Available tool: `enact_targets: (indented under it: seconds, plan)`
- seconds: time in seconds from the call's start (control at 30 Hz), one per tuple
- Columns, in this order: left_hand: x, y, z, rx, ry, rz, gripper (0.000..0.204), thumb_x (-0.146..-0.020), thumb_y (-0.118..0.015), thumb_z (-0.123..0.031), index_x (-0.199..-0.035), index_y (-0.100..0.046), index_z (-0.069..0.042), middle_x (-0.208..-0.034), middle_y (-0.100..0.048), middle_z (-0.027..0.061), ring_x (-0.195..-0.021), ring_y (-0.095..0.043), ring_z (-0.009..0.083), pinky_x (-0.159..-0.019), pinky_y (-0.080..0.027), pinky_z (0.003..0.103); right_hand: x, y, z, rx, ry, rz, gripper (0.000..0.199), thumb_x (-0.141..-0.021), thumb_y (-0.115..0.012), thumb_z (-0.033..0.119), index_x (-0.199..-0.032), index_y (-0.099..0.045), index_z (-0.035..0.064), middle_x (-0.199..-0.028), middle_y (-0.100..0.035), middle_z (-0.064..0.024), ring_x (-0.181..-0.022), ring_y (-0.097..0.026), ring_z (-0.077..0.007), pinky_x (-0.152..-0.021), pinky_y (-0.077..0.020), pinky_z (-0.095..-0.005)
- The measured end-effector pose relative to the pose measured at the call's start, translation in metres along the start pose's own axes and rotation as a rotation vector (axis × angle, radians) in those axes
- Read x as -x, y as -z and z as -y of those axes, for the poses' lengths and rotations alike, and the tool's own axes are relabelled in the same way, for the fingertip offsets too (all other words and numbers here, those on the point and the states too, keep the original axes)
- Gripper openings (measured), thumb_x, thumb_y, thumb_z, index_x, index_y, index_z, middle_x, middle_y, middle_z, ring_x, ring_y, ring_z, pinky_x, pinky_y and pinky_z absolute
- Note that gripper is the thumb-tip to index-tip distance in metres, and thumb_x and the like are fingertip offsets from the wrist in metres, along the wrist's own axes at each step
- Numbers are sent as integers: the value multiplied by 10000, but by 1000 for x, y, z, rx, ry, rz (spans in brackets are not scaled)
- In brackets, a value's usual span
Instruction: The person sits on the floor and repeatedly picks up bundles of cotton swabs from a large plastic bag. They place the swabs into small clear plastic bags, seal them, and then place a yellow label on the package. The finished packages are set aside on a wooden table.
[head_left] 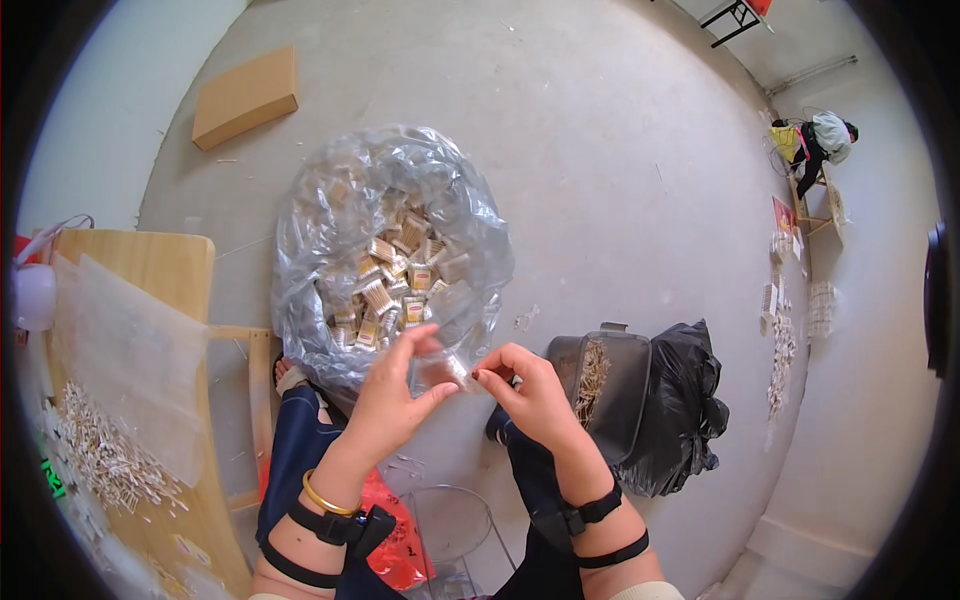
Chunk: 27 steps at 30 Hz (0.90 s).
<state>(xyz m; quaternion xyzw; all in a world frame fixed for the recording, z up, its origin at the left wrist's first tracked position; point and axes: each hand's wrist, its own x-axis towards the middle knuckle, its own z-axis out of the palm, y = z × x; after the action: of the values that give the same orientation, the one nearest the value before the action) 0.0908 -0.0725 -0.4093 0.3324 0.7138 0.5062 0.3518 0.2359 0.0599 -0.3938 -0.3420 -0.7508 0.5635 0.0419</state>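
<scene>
In front of me, a small clear plastic bag (pixel 452 372) hangs between my hands. My right hand (pixel 530 390) pinches its edge between thumb and fingers. On the other side of it, my left hand (pixel 395 392) has its thumb and fingers apart, the fingertips slightly blurred; whether they touch the plastic is hard to make out. Just beyond my hands stands a large translucent plastic sack (pixel 305 225), its mouth spread wide. Inside it lie many small packets of cotton swabs (pixel 378 297).
On the left, a wooden table (pixel 190 262) bears loose cotton swabs (pixel 115 450) and clear plastic sheets (pixel 140 350). A grey bin (pixel 628 390) with swabs and a black bag (pixel 685 410) sit at right. Farther off are a cardboard box (pixel 245 97) and another person (pixel 825 140).
</scene>
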Motion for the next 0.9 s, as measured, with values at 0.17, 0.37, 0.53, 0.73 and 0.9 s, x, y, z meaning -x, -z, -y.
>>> enact_targets:
  seconds: [0.17, 0.37, 0.53, 0.73, 0.9]
  plan:
    - [-2, -4, 5, -149, -75, -79, 212, -798, -711, -145, -938, -635, -5, -808, -634, 114, -743, -615, 244, -691, -475, 329, -3, -16, -18, -61, -16, -87, 91, -838, -670, 76, -857, -625, -1, -791, -630, -49, -779, -604, -116, -698, -464, -256]
    - [-9, -14, 4, -19, 82, -11, 216, -856, -671, -211, -828, -646, 2, -753, -680, 130, -702, -683, 223, -607, -497, 317, -16, -28, -12, -104, 72, -131, 118, -786, -674, 38, -778, -570, -19, -762, -592, -96, -711, -587, -173, -658, -463, -286]
    - [-19, -18, 11, 85, 125, -22, 217, -890, -621, -203, -835, -625, 7, -725, -673, 87, -696, -668, 156, -585, -475, 285, -23, -26, -7, -96, 133, -150, 143, -762, -687, 8, -758, -547, -22, -749, -564, -83, -696, -567, -155, -653, -459, -272]
    - [-23, -15, 11, 227, 103, -44, 198, -884, -608, -180, -803, -605, 1, -715, -631, 48, -670, -616, 108, -588, -449, 259, -27, -26, -12, -263, 53, -110, 144, -799, -699, 34, -763, -564, 0, -771, -588, -29, -722, -553, -107, -680, -452, -251]
    - [-25, -10, -4, -100, -16, -80, 203, -868, -600, -171, -765, -582, 3, -694, -572, 50, -660, -568, 132, -656, -457, 282, -27, -13, -20, -602, -112, -101, 111, -857, -674, 51, -859, -566, 31, -844, -592, 9, -801, -550, -61, -734, -436, -214]
